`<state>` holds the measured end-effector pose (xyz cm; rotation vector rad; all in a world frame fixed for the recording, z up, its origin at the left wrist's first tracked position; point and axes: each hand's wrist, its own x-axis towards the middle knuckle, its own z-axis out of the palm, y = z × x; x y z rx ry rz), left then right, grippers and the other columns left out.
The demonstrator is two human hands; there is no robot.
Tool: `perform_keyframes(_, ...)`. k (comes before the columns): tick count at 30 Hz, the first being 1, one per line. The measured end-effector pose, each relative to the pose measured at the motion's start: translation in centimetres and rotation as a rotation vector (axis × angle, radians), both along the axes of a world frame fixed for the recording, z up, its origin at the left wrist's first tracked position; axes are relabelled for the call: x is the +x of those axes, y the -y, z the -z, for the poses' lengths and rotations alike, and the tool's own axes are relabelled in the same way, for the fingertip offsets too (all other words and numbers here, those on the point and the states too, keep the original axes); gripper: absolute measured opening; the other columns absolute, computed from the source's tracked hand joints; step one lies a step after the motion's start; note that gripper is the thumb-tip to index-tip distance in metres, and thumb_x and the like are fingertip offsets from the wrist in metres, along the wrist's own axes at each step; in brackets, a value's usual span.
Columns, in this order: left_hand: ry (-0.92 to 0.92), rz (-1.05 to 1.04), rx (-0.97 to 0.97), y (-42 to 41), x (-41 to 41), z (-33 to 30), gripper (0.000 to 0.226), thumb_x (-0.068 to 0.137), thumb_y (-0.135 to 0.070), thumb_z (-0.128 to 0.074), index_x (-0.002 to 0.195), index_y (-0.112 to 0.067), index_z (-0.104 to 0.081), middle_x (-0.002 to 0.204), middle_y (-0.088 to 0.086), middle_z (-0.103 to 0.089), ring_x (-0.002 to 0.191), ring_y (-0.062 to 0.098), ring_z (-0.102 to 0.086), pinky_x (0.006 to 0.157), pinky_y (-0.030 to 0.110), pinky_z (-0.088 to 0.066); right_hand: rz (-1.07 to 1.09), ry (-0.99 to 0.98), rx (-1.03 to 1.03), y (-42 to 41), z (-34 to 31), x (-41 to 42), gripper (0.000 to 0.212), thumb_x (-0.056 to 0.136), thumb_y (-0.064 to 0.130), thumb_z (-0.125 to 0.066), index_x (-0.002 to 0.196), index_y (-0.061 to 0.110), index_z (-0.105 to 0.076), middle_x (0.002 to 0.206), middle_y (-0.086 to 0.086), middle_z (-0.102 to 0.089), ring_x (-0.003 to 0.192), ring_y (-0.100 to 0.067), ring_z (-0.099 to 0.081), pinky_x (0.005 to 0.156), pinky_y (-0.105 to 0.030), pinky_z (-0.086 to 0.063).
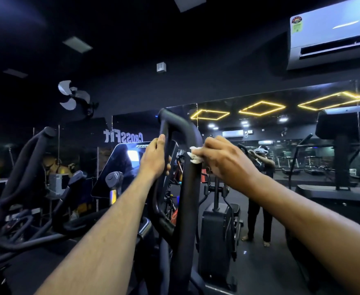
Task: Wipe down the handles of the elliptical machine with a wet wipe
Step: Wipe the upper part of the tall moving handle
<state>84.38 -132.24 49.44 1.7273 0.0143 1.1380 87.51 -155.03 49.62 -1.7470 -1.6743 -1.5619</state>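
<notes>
White and crumpled, the wet wipe (195, 155) is being pinched in the curled fingers of the right hand (223, 160) and pressed against the outer bar of the looped black handle (187, 188), just below its top bend. The left hand (156, 157) is gripping the loop's inner bar, fingers wrapping round it. Judging by this, the wiping is sitting near the top, with the lower stretch and the far handle (25, 158) probably waiting.
</notes>
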Motion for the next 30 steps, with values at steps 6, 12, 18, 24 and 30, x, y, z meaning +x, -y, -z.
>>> perform_keyframes(6,0.008,0.006,0.006,0.2,-0.3,0.1,0.038,0.109,-0.055,-0.036,0.088,-0.027,-0.052,0.072,0.009,-0.061,0.051,0.022,-0.055,0.05,0.033,-0.05,0.023,-0.012,-0.002,-2.1,0.7,-1.1,0.017,0.093,0.002,-0.059,0.102,0.007,-0.072,0.095,-0.004,-0.056,0.084,-0.019,-0.046,0.067,-0.039,-0.054)
perform_keyframes(12,-0.001,0.01,-0.007,0.2,-0.1,0.0,0.038,0.109,-0.055,-0.035,0.087,-0.027,-0.051,0.072,0.008,-0.06,0.05,0.021,-0.054,0.05,0.034,-0.05,-0.021,-0.003,0.014,-0.7,0.1,0.0,0.024,0.09,-0.003,-0.067,0.11,0.008,-0.073,0.093,-0.005,-0.06,0.08,-0.022,-0.051,0.067,-0.039,-0.055)
perform_keyframes(18,0.001,-0.002,-0.014,0.1,-0.1,0.1,0.039,0.107,-0.057,-0.037,0.085,-0.028,-0.051,0.071,0.008,-0.062,0.05,0.022,-0.056,0.053,0.035,-0.051,0.015,0.071,-0.173,-1.3,1.8,-1.2,0.022,0.092,0.004,-0.065,0.112,0.01,-0.071,0.101,-0.001,-0.058,0.092,-0.02,-0.05,0.075,-0.037,-0.056)
perform_keyframes(24,-0.007,0.025,-0.029,-0.1,-0.1,0.1,0.04,0.105,-0.061,-0.038,0.082,-0.031,-0.052,0.071,0.007,-0.061,0.053,0.023,-0.056,0.059,0.04,-0.052,0.053,0.025,-0.061,-2.5,0.4,-1.3,0.018,0.084,-0.002,-0.071,0.097,0.011,-0.072,0.095,-0.001,-0.056,0.086,-0.018,-0.046,0.069,-0.037,-0.055)
perform_keyframes(30,-0.002,0.007,-0.016,0.1,-0.3,0.1,0.039,0.107,-0.059,-0.037,0.09,-0.028,-0.054,0.074,0.008,-0.064,0.058,0.024,-0.058,0.063,0.044,-0.053,0.119,0.067,-0.191,-0.1,0.8,-1.1,0.028,0.087,-0.005,-0.063,0.108,0.012,-0.069,0.099,-0.001,-0.056,0.088,-0.019,-0.047,0.067,-0.039,-0.056)
